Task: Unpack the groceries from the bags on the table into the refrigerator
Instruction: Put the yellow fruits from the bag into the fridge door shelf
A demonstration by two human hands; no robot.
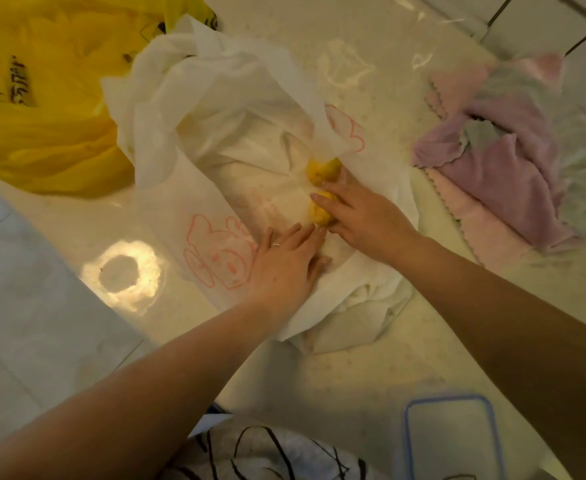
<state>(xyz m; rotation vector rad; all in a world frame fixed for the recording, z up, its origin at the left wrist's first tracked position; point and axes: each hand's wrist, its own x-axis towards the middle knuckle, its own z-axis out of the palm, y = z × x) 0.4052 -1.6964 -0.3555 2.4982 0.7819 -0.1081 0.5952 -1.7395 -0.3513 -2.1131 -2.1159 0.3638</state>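
Note:
A white bag with pink cartoon prints lies open on the table. Two yellow fruits lie inside it: one farther in, one nearer. My right hand reaches into the bag, and its fingers curl over the nearer yellow fruit. My left hand lies flat on the bag's lower side, fingers straight, fingertips close to that fruit. A crumpled yellow plastic bag sits at the far left.
A pile of pink and purple cloths lies to the right of the white bag. A clear container with a blue rim stands at the table's near right edge. The tiled floor shows at left.

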